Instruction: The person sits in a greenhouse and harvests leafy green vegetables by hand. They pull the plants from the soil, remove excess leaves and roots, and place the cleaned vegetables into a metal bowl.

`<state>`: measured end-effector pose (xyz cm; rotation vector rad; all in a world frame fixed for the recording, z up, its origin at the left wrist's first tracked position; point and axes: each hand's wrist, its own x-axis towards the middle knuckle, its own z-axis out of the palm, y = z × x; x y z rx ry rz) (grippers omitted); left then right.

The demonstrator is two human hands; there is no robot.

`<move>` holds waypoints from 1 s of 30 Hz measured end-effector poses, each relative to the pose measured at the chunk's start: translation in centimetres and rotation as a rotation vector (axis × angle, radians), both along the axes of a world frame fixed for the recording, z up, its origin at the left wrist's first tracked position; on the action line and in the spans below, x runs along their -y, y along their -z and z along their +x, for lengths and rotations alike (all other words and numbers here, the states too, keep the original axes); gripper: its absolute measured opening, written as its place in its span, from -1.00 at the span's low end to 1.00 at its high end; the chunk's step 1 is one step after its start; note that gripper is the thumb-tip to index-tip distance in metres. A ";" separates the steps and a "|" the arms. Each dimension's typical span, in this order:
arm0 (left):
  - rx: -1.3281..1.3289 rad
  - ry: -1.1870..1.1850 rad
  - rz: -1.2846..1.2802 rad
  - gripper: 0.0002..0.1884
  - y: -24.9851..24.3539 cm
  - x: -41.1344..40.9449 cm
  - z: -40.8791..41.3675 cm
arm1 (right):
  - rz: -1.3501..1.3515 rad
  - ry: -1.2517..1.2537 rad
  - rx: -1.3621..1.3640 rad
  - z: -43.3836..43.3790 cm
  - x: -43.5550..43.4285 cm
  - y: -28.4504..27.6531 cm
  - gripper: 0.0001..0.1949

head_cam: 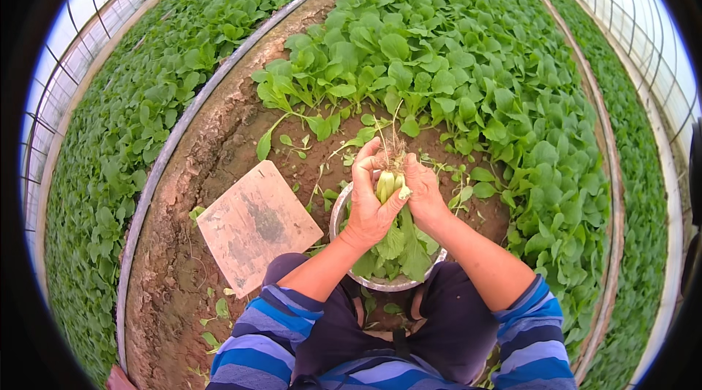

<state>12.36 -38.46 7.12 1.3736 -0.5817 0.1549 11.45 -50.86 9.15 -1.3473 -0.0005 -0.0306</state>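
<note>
Both hands hold a small bunch of leafy greens (386,186) upside down, its pale stems between them and its roots (394,153) pointing away from me. My left hand (368,200) wraps the left side of the stems, thumb across the front. On the right side, my right hand (425,192) has its fingers at the base of the roots. The leaves hang down over a round metal basin (396,284) between my knees. More green leaves (378,266) lie inside the basin, partly hidden by my hands and the bunch.
A worn square board (258,225) lies on the soil left of the basin. Dense leafy plants (439,71) grow ahead and to the right. A grey pipe (164,154) curves along the left beside a soil ridge (192,143). Loose leaves (221,307) lie on the ground.
</note>
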 end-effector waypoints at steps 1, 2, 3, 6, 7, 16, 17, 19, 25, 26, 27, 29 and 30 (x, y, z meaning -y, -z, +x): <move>0.032 -0.031 0.005 -0.09 0.2 0.0 0.2 | 0.046 -0.003 -0.038 0.0 0.0 -0.2 -0.44; 0.085 -0.080 -0.007 -0.02 0.5 0.1 0.4 | 0.093 -0.007 -0.076 0.0 -0.1 -0.4 -0.42; 0.042 -0.059 -0.029 -0.01 0.0 0.3 0.3 | 0.099 0.001 -0.089 -0.2 0.0 -0.7 -0.42; -0.118 0.040 -0.074 0.01 -1.0 0.3 0.0 | 0.084 0.035 -0.094 -0.8 -0.1 -1.2 -0.41; -0.191 0.097 -0.074 0.01 -0.6 -0.1 0.1 | 0.055 0.052 -0.075 -0.8 -0.3 -1.1 -0.43; -0.519 0.405 -0.066 -0.18 -1.2 -1.4 0.1 | -0.290 0.038 0.361 -0.8 0.6 -1.0 -0.44; -0.476 0.412 -0.059 -0.18 -1.5 -1.5 0.2 | -0.332 0.024 0.383 -0.9 0.9 -1.2 -0.45; -0.388 0.414 -0.039 -0.19 -2.2 -2.1 0.6 | -0.470 -0.033 0.519 -0.8 1.8 -2.1 -0.43; -0.129 0.242 0.188 0.08 -1.8 -3.3 0.8 | -0.522 -0.117 0.588 -1.5 1.8 -3.3 -0.51; -0.047 0.211 0.252 0.09 -1.6 -3.5 0.9 | -0.502 -0.138 0.562 -1.6 1.9 -3.5 -0.53; 0.034 0.178 0.316 0.09 -1.7 -3.6 1.0 | -0.482 -0.161 0.537 -1.6 1.9 -3.7 -0.55; -0.101 0.250 0.284 0.09 -2.3 -3.7 1.0 | -0.505 -0.166 0.508 -1.7 1.9 -3.8 -0.60; -0.167 0.293 0.265 0.08 -2.8 -3.7 0.9 | -0.519 -0.162 0.491 -1.8 2.0 -3.8 -0.62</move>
